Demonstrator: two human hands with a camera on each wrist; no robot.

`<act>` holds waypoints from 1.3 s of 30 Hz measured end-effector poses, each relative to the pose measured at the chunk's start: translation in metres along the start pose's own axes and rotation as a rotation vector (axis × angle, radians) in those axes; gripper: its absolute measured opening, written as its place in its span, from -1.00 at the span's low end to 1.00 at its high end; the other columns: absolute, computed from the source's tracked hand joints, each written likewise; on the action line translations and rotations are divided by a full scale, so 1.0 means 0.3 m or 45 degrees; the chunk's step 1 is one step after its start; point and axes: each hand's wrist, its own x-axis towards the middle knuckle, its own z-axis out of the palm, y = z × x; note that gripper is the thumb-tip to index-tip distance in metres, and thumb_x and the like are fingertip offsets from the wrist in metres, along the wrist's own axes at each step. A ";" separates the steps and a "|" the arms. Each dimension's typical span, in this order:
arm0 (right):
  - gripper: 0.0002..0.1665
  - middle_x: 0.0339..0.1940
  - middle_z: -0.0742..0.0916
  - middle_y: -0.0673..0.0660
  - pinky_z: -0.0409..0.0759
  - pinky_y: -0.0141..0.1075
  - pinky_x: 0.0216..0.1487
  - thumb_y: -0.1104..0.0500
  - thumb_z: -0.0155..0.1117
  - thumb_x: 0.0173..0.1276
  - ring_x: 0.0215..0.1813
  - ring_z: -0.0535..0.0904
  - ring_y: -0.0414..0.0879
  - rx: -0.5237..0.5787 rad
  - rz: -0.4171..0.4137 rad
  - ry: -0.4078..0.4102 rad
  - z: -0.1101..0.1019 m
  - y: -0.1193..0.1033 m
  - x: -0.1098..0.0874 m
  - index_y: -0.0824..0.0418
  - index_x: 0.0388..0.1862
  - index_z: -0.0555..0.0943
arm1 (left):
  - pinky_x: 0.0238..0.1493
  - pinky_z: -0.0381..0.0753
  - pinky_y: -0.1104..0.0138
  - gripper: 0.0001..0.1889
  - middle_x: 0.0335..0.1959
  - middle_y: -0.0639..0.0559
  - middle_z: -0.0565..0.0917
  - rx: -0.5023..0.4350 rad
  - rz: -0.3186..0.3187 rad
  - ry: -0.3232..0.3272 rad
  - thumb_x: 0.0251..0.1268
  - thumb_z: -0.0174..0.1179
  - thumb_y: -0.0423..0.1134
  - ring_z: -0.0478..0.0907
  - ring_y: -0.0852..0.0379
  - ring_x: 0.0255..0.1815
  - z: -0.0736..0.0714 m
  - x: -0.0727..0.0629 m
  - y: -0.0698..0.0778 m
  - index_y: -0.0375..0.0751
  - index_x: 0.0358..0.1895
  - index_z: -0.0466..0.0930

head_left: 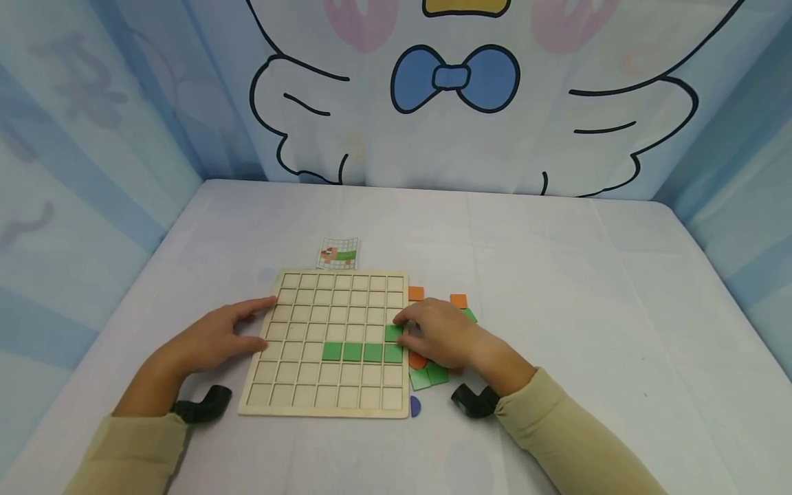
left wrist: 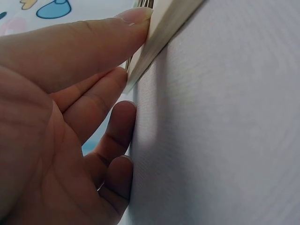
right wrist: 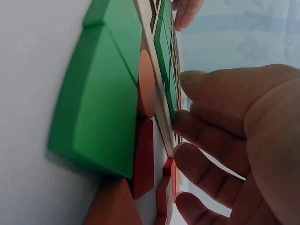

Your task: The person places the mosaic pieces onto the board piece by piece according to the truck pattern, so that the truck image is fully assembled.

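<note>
A pale wooden grid board [head_left: 291,371] lies flat on the table. My left hand [head_left: 213,337] is at its left side, the thumb and forefinger touching the edge. In the left wrist view the thumb [left wrist: 93,49] rests against the board's side. My right hand [head_left: 445,333] reaches over the right edge. Its forefinger and thumb are at a green square tile [head_left: 392,333] in the rightmost column. Just below, a row of green tiles [head_left: 352,351] fills several cells. In the right wrist view the forefinger [right wrist: 201,129] meets the tile's edge, with the thumb raised apart.
Right of the board lie loose pieces, partly under my right hand: green tiles [head_left: 429,376], orange squares [head_left: 458,301], an orange round piece [head_left: 417,360] and a blue half-round piece [head_left: 415,406]. A small picture card [head_left: 338,254] lies behind the board. Red pieces [right wrist: 143,159] show in the right wrist view.
</note>
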 end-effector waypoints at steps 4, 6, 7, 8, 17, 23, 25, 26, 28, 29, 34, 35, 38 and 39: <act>-0.61 0.07 0.72 0.07 0.46 -0.07 0.28 0.08 0.29 0.43 0.22 0.56 0.03 0.009 -0.002 -0.013 0.000 0.005 -0.004 0.25 0.14 0.66 | 0.30 0.25 -0.27 -0.17 0.43 -0.44 0.29 0.000 -0.002 -0.007 0.23 0.39 -0.10 0.27 -0.41 0.38 -0.001 0.001 -0.002 -0.22 0.53 0.24; -0.60 0.08 0.71 0.08 0.45 -0.07 0.29 0.08 0.29 0.43 0.24 0.55 0.04 0.005 -0.003 -0.014 0.002 0.007 -0.006 0.24 0.15 0.66 | 0.30 0.25 -0.27 -0.17 0.44 -0.44 0.29 0.001 -0.002 -0.007 0.23 0.39 -0.09 0.27 -0.41 0.38 0.000 0.002 -0.003 -0.22 0.53 0.24; -0.60 0.09 0.71 0.08 0.45 -0.07 0.29 0.08 0.29 0.43 0.24 0.54 0.04 0.003 -0.005 -0.014 0.003 0.007 -0.007 0.24 0.16 0.65 | 0.30 0.25 -0.27 -0.17 0.44 -0.44 0.29 0.001 -0.004 -0.007 0.23 0.39 -0.09 0.27 -0.41 0.38 0.000 0.003 -0.002 -0.22 0.53 0.24; -0.60 0.09 0.71 0.08 0.45 -0.07 0.29 0.08 0.29 0.44 0.25 0.54 0.04 -0.001 -0.007 -0.013 0.004 0.008 -0.008 0.24 0.16 0.65 | 0.30 0.24 -0.27 -0.17 0.44 -0.44 0.29 0.001 -0.004 -0.006 0.23 0.39 -0.09 0.27 -0.41 0.38 0.001 0.003 -0.003 -0.22 0.53 0.25; -0.57 0.04 0.70 0.05 0.52 -0.12 0.14 0.10 0.29 0.40 0.09 0.53 -0.02 0.089 0.063 0.024 -0.016 0.027 -0.022 0.20 0.21 0.64 | 0.31 0.24 -0.26 -0.17 0.45 -0.43 0.28 -0.018 0.000 -0.002 0.22 0.40 -0.10 0.26 -0.41 0.39 0.005 0.008 -0.017 -0.22 0.53 0.25; -0.56 -0.04 0.70 0.03 0.55 -0.14 0.02 0.11 0.34 0.38 -0.08 0.52 -0.06 0.064 0.142 0.062 -0.057 0.073 -0.053 0.17 0.21 0.64 | 0.32 0.23 -0.26 -0.18 0.45 -0.41 0.29 -0.020 -0.001 0.004 0.22 0.39 -0.10 0.26 -0.39 0.39 0.004 0.008 -0.016 -0.20 0.52 0.26; -0.55 -0.03 0.70 0.05 0.57 -0.13 0.01 0.11 0.35 0.37 -0.09 0.54 -0.06 0.052 0.170 0.067 -0.070 0.091 -0.065 0.17 0.21 0.64 | 0.32 0.22 -0.26 -0.19 0.44 -0.41 0.29 -0.016 -0.007 0.006 0.22 0.39 -0.11 0.27 -0.39 0.39 0.003 0.007 -0.014 -0.20 0.52 0.27; -0.55 -0.02 0.70 0.07 0.57 -0.10 0.03 0.12 0.35 0.37 -0.08 0.54 -0.04 0.049 0.186 0.071 -0.075 0.100 -0.072 0.18 0.22 0.63 | 0.33 0.22 -0.26 -0.19 0.44 -0.40 0.30 -0.016 -0.011 0.006 0.22 0.38 -0.11 0.26 -0.39 0.39 0.002 0.007 -0.012 -0.19 0.52 0.27; -0.53 -0.02 0.70 0.08 0.56 -0.05 0.08 0.13 0.36 0.36 -0.04 0.56 -0.01 0.046 0.220 0.078 -0.086 0.117 -0.085 0.20 0.23 0.62 | 0.33 0.22 -0.26 -0.19 0.44 -0.41 0.30 -0.014 -0.012 0.008 0.22 0.38 -0.11 0.27 -0.39 0.39 0.001 0.006 -0.011 -0.19 0.52 0.27; -0.53 -0.01 0.71 0.09 0.55 -0.02 0.12 0.12 0.36 0.36 -0.01 0.56 0.01 0.048 0.239 0.082 -0.090 0.125 -0.091 0.20 0.23 0.62 | 0.33 0.22 -0.26 -0.19 0.44 -0.41 0.30 -0.014 -0.013 0.009 0.22 0.38 -0.11 0.27 -0.39 0.39 0.001 0.005 -0.010 -0.19 0.52 0.27; -0.55 0.05 0.73 0.08 0.50 0.05 0.22 0.17 0.35 0.37 0.10 0.58 0.08 0.029 0.293 0.103 -0.100 0.162 -0.120 0.22 0.21 0.62 | 0.32 0.23 -0.26 -0.19 0.44 -0.41 0.30 -0.020 -0.010 0.008 0.22 0.38 -0.10 0.26 -0.39 0.39 0.001 0.005 -0.010 -0.18 0.52 0.27; -0.57 0.05 0.73 0.07 0.50 0.05 0.21 0.18 0.35 0.36 0.10 0.58 0.09 0.027 0.301 0.107 -0.100 0.169 -0.126 0.23 0.20 0.63 | 0.32 0.22 -0.26 -0.19 0.44 -0.41 0.30 -0.020 -0.011 0.008 0.22 0.38 -0.10 0.26 -0.39 0.39 0.001 0.006 -0.011 -0.18 0.52 0.27; -0.61 0.05 0.73 0.07 0.52 0.05 0.19 0.23 0.35 0.35 0.08 0.59 0.09 0.018 0.324 0.118 -0.098 0.190 -0.140 0.22 0.15 0.65 | 0.33 0.22 -0.26 -0.19 0.44 -0.41 0.30 -0.022 -0.013 0.008 0.22 0.38 -0.10 0.26 -0.39 0.40 0.002 0.006 -0.011 -0.18 0.52 0.27; -0.63 0.05 0.72 0.07 0.52 0.04 0.19 0.23 0.35 0.35 0.08 0.59 0.09 0.021 0.334 0.121 -0.097 0.194 -0.144 0.21 0.13 0.66 | 0.33 0.22 -0.26 -0.19 0.44 -0.41 0.29 -0.024 -0.013 0.008 0.22 0.38 -0.10 0.25 -0.39 0.40 0.002 0.006 -0.011 -0.18 0.52 0.27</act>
